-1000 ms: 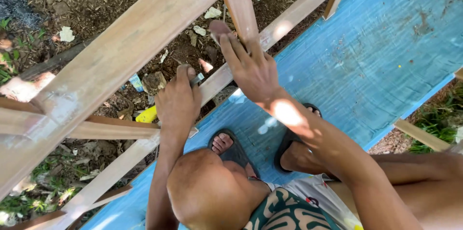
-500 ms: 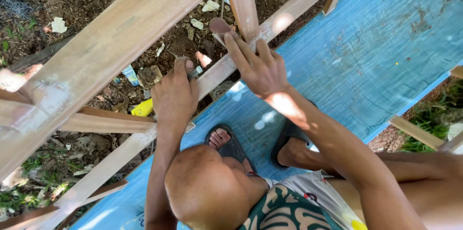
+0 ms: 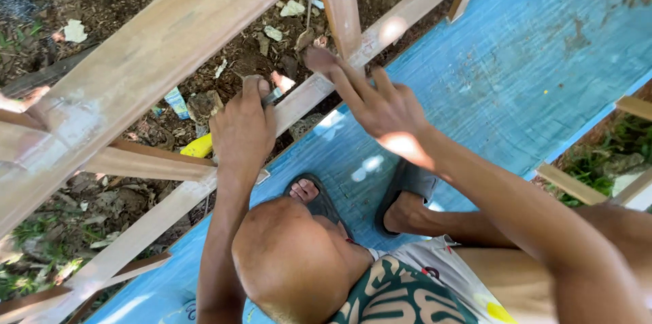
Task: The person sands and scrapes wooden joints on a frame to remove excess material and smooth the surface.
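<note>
My left hand (image 3: 243, 128) is curled shut against the lower wooden rail (image 3: 139, 239), and a small grey metal tool (image 3: 272, 96) sticks out by the thumb. My right hand (image 3: 380, 103) is open with its fingers spread. Its forefinger tip touches the foot of the upright wooden post (image 3: 339, 1), where the post meets the rail. A broad wooden beam (image 3: 170, 45) crosses above both hands. Something yellow (image 3: 197, 147) shows just below my left hand; what it is stays unclear.
Right under the camera are a shaved head (image 3: 292, 263) and a green patterned shirt (image 3: 401, 297). Sandalled feet (image 3: 307, 191) stand on a blue painted board (image 3: 530, 73). Beyond the frame lies bare soil with litter (image 3: 75, 30). Grass (image 3: 621, 144) grows at the right.
My right hand has slid a little to the right along the rail and its fingers have spread wider. My left hand has stayed clenched in almost the same place.
</note>
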